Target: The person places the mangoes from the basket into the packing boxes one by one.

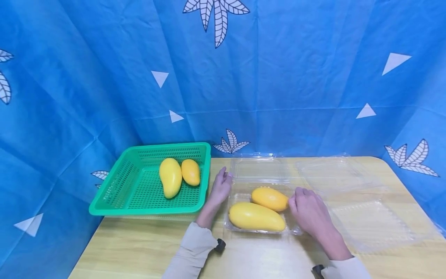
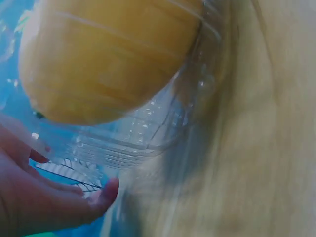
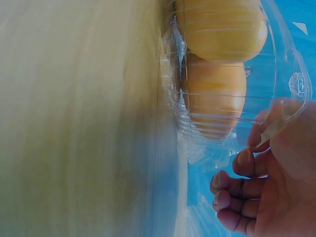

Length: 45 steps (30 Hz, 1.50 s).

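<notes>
Two yellow mangoes lie in a clear plastic clamshell box (image 1: 240, 226): a long mango (image 1: 256, 217) in front and a smaller orange-yellow mango (image 1: 270, 198) behind it. The box's lid (image 1: 259, 170) lies folded back, away from me. My left hand (image 1: 220, 190) is at the box's left side, fingers fairly straight, thumb (image 2: 106, 195) close to the ribbed plastic wall. On the right side, my right hand (image 1: 310, 209) pinches the box's rim between thumb and forefinger; its other fingers (image 3: 242, 187) are loosely curled.
A green plastic basket (image 1: 146, 212) stands at the left, with a large mango (image 1: 170, 178) and a small mango (image 1: 190, 172) in it. More clear plastic packaging (image 1: 376, 224) lies on the wooden table (image 1: 132, 248) at the right. A blue curtain (image 1: 278, 77) hangs behind.
</notes>
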Each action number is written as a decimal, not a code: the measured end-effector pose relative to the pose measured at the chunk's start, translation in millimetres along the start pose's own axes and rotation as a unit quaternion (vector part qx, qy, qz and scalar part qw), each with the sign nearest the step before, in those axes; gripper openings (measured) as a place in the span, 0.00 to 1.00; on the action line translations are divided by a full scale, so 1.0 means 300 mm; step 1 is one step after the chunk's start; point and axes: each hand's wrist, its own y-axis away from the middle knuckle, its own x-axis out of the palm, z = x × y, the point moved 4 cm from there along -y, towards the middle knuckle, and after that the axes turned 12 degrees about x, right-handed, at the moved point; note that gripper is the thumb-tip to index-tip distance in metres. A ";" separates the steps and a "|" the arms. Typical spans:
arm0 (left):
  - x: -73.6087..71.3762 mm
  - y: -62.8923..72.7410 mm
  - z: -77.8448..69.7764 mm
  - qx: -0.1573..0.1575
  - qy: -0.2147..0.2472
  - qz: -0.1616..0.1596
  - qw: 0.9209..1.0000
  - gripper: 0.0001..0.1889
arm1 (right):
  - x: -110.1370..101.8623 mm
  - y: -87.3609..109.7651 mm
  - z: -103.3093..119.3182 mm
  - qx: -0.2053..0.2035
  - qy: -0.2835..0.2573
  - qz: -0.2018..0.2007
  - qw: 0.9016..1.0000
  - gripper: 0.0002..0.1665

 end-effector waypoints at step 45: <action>-0.017 -0.024 -0.107 0.185 0.091 -0.056 0.977 0.24 | 0.002 0.003 0.003 0.002 -0.010 0.003 1.000 0.15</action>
